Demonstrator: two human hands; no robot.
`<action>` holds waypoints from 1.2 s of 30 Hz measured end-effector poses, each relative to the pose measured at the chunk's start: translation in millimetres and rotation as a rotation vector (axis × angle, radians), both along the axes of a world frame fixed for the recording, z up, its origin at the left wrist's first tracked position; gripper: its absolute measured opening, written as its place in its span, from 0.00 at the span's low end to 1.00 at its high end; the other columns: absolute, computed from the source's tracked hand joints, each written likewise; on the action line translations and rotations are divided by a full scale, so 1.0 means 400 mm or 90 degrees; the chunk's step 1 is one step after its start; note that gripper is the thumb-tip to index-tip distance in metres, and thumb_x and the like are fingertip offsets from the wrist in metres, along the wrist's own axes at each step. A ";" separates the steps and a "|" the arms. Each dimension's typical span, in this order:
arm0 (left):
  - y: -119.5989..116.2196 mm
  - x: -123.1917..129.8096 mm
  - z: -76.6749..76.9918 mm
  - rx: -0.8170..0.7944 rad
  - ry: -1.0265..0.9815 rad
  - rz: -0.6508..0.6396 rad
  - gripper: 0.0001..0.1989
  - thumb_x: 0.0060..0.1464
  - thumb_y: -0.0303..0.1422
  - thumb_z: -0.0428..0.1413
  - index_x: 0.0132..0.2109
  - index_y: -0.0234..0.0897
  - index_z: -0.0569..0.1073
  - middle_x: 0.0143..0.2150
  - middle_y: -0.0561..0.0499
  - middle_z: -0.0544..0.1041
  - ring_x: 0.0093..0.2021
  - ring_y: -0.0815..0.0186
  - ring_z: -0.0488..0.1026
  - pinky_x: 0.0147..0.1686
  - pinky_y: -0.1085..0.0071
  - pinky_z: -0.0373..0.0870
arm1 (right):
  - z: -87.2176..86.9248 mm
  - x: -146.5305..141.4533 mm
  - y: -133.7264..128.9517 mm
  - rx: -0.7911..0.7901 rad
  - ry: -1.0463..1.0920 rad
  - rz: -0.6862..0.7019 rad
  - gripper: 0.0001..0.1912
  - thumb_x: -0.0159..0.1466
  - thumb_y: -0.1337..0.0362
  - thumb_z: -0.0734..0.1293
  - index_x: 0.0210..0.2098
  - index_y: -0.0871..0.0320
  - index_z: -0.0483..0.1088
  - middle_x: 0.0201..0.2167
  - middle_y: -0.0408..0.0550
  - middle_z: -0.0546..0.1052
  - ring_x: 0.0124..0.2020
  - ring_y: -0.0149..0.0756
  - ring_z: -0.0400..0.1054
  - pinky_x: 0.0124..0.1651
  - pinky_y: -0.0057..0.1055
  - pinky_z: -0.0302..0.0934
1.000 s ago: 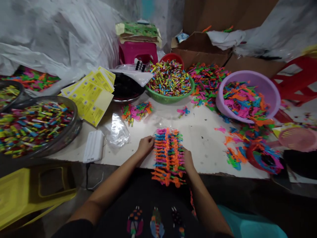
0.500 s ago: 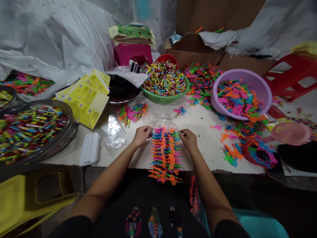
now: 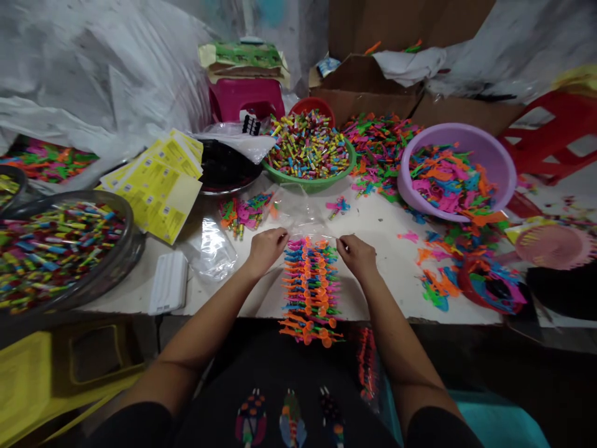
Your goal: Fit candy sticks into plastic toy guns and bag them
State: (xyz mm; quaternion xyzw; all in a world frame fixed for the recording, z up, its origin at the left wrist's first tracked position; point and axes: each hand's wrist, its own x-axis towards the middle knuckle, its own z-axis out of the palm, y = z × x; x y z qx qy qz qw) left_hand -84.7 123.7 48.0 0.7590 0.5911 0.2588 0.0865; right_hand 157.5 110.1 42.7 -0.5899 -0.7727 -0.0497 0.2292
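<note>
My left hand (image 3: 267,250) and my right hand (image 3: 358,254) are both closed in a pinch, at the two sides of a clear plastic bag (image 3: 301,214). The bag's near edge appears stretched between my fingertips. Directly below lies a packed block of small plastic toys (image 3: 311,289) in orange, blue, pink and green, lined up in rows. Its near end reaches past the front edge of the table. I cannot tell whether the toys are inside the plastic. A small heap of similar toys (image 3: 247,213) sits beyond my left hand.
Colourful small tubes fill a green basin (image 3: 308,185) and a dark tub (image 3: 133,239). Loose toys fill a purple basin (image 3: 506,168). Yellow printed sheets (image 3: 161,193), a white power bank-like box (image 3: 168,283) and a flat plastic bag (image 3: 217,249) lie left. A pink fan-shaped thing (image 3: 555,246) lies right.
Both hands still pinch at the bag. The plastic beyond my fingers has risen and bunched up more. The view has shifted slightly; the toy rows stay in place.
</note>
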 end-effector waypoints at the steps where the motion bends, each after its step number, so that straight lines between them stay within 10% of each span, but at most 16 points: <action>1: -0.002 0.004 0.005 -0.004 0.027 0.003 0.11 0.55 0.35 0.46 0.32 0.38 0.72 0.29 0.50 0.76 0.31 0.67 0.71 0.29 0.74 0.58 | -0.001 -0.002 -0.004 0.018 -0.015 -0.007 0.15 0.63 0.60 0.54 0.27 0.57 0.67 0.24 0.45 0.73 0.27 0.28 0.65 0.28 0.24 0.51; 16: 0.027 0.053 0.028 -0.034 0.103 0.025 0.21 0.58 0.38 0.41 0.28 0.34 0.73 0.26 0.45 0.76 0.27 0.63 0.71 0.26 0.72 0.53 | -0.001 -0.028 0.001 -0.067 0.053 -0.110 0.13 0.60 0.61 0.56 0.23 0.58 0.64 0.21 0.43 0.70 0.21 0.27 0.60 0.25 0.24 0.44; 36: -0.105 -0.065 -0.012 0.009 0.076 -0.357 0.18 0.57 0.38 0.42 0.21 0.39 0.64 0.19 0.52 0.66 0.24 0.70 0.64 0.28 0.73 0.61 | -0.033 0.037 -0.214 0.015 -0.056 0.173 0.15 0.61 0.66 0.56 0.19 0.56 0.62 0.15 0.42 0.62 0.19 0.28 0.56 0.26 0.27 0.49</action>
